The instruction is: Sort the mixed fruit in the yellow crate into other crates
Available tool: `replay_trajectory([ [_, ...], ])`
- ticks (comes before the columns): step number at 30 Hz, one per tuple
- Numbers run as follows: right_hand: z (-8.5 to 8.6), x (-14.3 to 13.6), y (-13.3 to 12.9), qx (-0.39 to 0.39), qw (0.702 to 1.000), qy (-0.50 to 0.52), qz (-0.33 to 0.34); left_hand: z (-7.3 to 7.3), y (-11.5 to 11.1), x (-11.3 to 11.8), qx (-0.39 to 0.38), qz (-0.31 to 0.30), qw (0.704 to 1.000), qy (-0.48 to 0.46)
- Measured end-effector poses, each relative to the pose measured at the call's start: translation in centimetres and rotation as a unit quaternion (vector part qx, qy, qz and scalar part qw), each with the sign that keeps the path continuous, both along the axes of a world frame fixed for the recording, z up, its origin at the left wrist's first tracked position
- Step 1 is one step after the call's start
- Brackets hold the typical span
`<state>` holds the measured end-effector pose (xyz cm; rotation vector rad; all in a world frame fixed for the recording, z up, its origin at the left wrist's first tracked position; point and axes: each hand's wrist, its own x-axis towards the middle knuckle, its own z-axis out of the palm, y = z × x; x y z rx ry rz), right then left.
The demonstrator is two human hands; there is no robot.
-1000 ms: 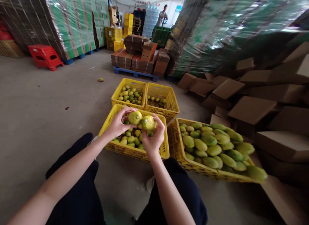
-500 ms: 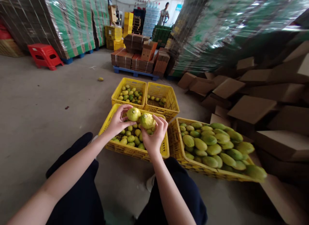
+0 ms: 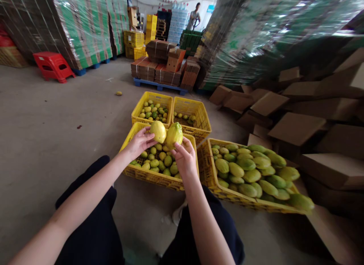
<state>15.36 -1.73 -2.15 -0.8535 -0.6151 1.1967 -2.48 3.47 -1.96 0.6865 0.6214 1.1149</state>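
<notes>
At the picture's centre, the left hand (image 3: 141,142) grips a smooth yellow rounded fruit (image 3: 158,131); the right hand (image 3: 184,157) holds a bumpy yellow-green oval fruit (image 3: 174,135).

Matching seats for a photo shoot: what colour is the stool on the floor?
The stool is red, with a pale label on top; head view.

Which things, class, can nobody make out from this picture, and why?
All in the head view:
Far sides of the rounder fruit in the left hand and the longer fruit in the right hand: turned away.
Bottom of the heaped crate: covered by piled fruit.
Background person's legs: behind green crates.
Wrapped stack at right: top cut off by the upper edge.
Blue sign's wording, if any: too small.
</notes>
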Motion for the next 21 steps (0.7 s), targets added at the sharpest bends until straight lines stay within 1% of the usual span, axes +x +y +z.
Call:
replay_trajectory([
  [3, 0.1, 0.2, 0.1, 0.008, 1.0, 0.026, 0.014, 0.0, 0.0, -0.1, -0.006, -0.013, 1.0, 0.005],
  [8, 0.1, 0.8, 0.2, 0.009, 0.996, 0.064, 0.055, 0.2, 0.2, -0.1, -0.019, -0.028, 0.999, 0.007],
  [11, -0.2, 1.0, 0.3, 0.009, 0.996, 0.064, 0.057, 0.2, 0.3, -0.1, -0.031, -0.017, 0.999, -0.009],
  [16, -0.7, 1.0, 0.3, 0.01, 0.997, 0.032, 0.07, 0.2, 0.4, -0.2, -0.051, 0.004, 0.998, -0.031],
  [19, -0.7, 0.9, 0.3, 0.011, 0.996, 0.033, 0.077, 0.1, 0.5, -0.2, -0.049, 0.02, 0.998, -0.022],
  [21, -0.6, 0.9, 0.3, 0.009, 0.996, 0.041, 0.073, 0.1, 0.5, -0.2, -0.031, 0.03, 0.999, -0.003],
])
